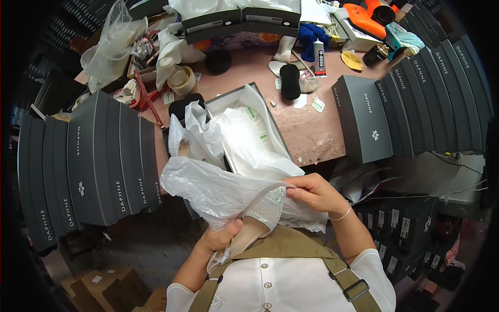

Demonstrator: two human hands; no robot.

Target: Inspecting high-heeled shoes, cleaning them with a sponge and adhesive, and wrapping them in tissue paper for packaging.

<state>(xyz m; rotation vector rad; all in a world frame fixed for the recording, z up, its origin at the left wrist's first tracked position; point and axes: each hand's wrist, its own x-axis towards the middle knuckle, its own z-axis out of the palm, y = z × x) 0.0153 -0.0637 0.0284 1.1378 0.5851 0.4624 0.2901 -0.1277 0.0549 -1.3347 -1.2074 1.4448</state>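
Note:
A shoe with a glittering, stone-studded toe point(266, 207) and a pale beige inside is close to my chest. My left hand point(222, 238) is closed round its rear part, thumb on top. Thin white plastic wrapping point(205, 190) lies beside and under the shoe, spreading to the left. My right hand point(314, 193) pinches the edge of this wrapping by the shoe's toe. Just beyond my hands an open grey shoebox point(283, 140), lined with white tissue paper point(244, 143), stands at an angle. Another wrapped item point(184, 143) lies at its left side; its kind is partly hidden.
Grey shoeboxes stand in rows at the left point(93, 161) and right point(364, 117). On the pink tabletop point(317, 132) are a glue tube point(319, 57), a black pad point(290, 82), a tape roll point(182, 79) and an orange heat gun point(364, 23). Cartons point(112, 286) sit lower left.

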